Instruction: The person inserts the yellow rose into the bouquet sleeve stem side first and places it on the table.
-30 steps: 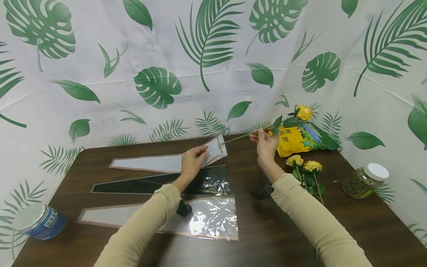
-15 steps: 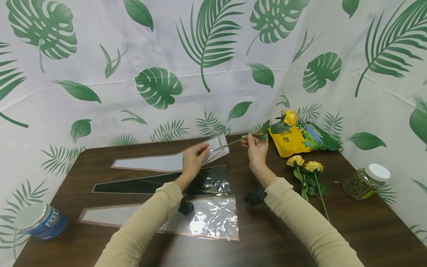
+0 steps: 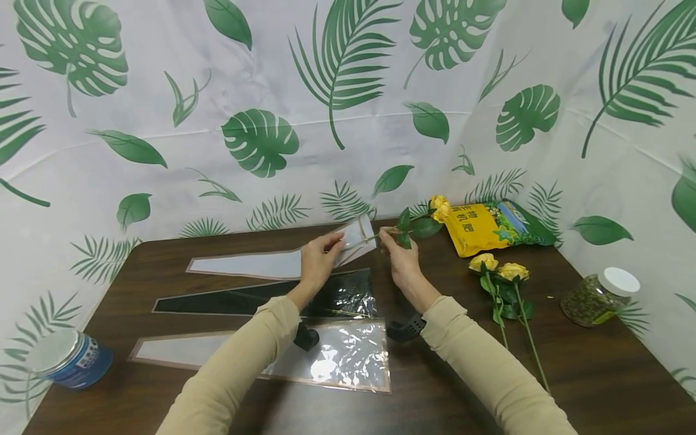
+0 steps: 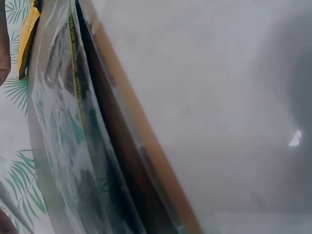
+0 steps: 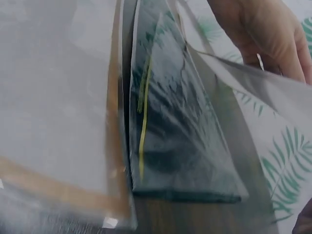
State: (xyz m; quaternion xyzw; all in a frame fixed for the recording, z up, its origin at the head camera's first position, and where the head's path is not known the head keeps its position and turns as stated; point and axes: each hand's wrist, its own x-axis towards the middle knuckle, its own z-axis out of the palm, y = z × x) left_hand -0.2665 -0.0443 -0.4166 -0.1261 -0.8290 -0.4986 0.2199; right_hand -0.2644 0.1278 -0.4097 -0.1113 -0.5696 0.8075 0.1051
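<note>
- The left hand [image 3: 321, 258] has its grip closed to a pinch near the wide end of the white sleeve [image 3: 244, 264], which lies just beyond the black sleeve [image 3: 342, 293]; a slack pinch could let the film slide along the bench [image 3: 405, 411].
- The right hand [image 3: 403, 257] has its grip closed on the stem of a rose [image 3: 441, 209], beyond the black sleeve's wide end and to its right; pinching low leaves the bloom unsupported, so the head may swing or sag.
- The stem runs across the white sleeve's wide end, but whether inside the film or on top cannot be told; a tip pressed on at a slant could snag the edge or pierce the film.
- The leaves sit close by the right fingers and could catch on the rim, bend or tear if forced.
- The bloom is near the yellow bag [image 3: 478, 229], right of and beyond the black sleeve, and could brush it.
- A low right forearm might knock the two loose roses [image 3: 513, 271], well to the right of the black sleeve.
</note>
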